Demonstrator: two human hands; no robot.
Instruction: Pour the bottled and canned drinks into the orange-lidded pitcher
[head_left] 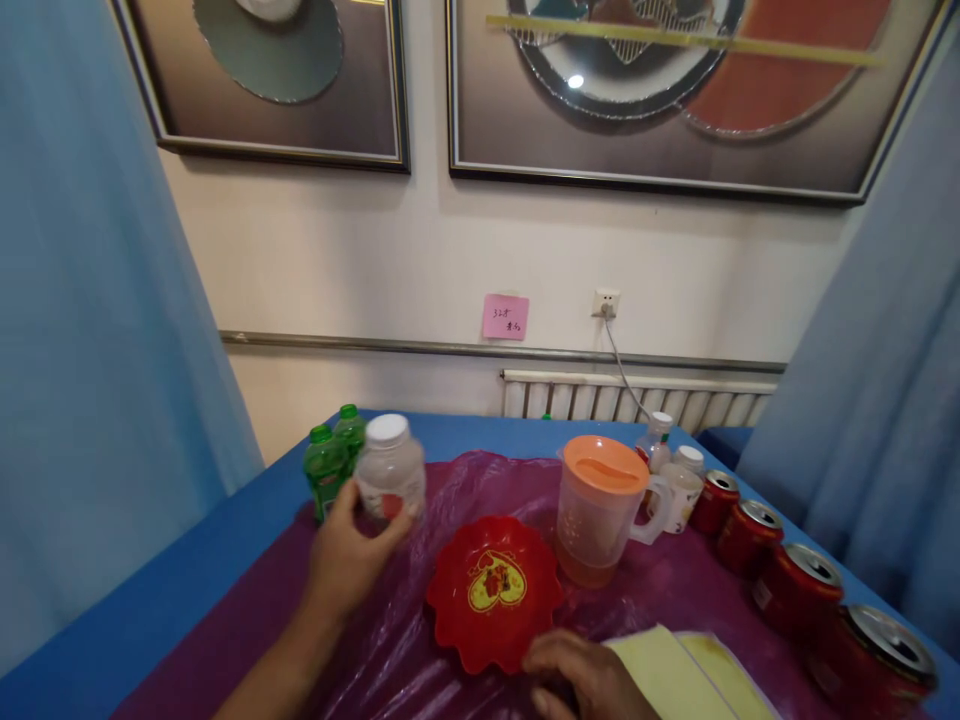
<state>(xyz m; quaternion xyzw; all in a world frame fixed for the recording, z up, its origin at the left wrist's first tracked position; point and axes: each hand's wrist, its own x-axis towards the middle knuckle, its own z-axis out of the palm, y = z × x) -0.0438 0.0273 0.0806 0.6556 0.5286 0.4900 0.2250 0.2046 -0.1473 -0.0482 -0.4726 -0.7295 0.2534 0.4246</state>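
Note:
My left hand grips a clear plastic jar with a white lid, its thumb and fingers on opposite sides of the lower part. The jar stands upright beside two green bottles; whether its base touches the table is hard to tell. My right hand is low in the view at the front right rim of a red scalloped dish. Its fingers are loosely bent, thumb apart, and nothing shows between them. Whether it touches the dish is unclear. Under the right wrist side lies a pale yellow cloth.
An orange-lidded pitcher with some liquid stands right of the dish. Behind it are two white-capped bottles. Several red cans line the right edge. Purple plastic sheeting covers the blue table. Blue curtains flank both sides.

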